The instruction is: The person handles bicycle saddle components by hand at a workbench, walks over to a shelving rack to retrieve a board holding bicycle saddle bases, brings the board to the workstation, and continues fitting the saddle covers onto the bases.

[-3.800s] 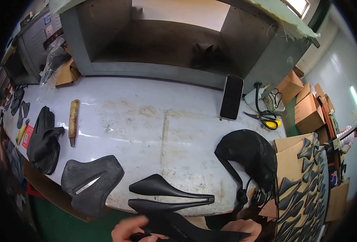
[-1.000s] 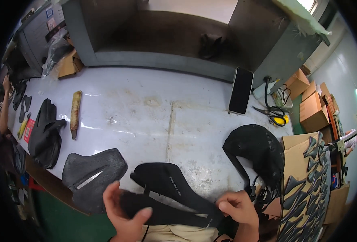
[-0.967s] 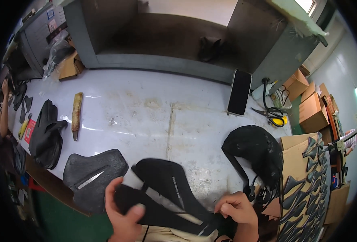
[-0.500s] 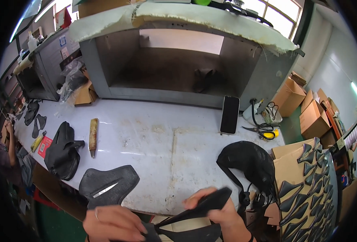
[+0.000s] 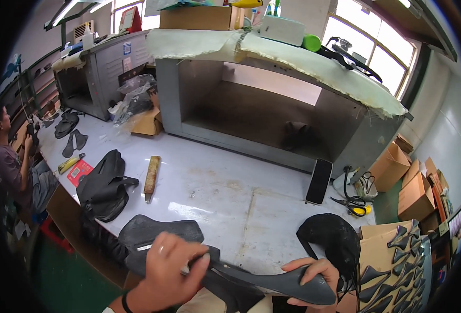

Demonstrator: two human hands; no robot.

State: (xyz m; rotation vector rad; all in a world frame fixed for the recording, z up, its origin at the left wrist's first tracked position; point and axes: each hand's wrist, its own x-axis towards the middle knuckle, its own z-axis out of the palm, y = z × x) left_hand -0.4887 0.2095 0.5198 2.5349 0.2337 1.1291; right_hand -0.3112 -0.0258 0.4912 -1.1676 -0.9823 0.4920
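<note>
In front of me I hold a dark, long, tapered piece that looks like a shoe sole, with a soft black flap hanging under it. My left hand pinches its narrow end, thumb against fingers. Around its broad, rounded end, the fingers of my right hand are closed. Just behind my left hand, a flat dark grey leather-like piece with a pale slit lies on the table edge, partly covered by that hand. A black mesh item rests beyond my right hand.
Black leather-like pieces and a worn wood-handled tool lie on the white table. A phone leans against the grey metal box, near scissors. Several heel pieces cover cardboard at right. A person is at far left.
My view has tilted up and turned left. The held piece has swung from raised to nearly level, its broad end now at the right. My left hand has shifted from its edge to a pinch.
</note>
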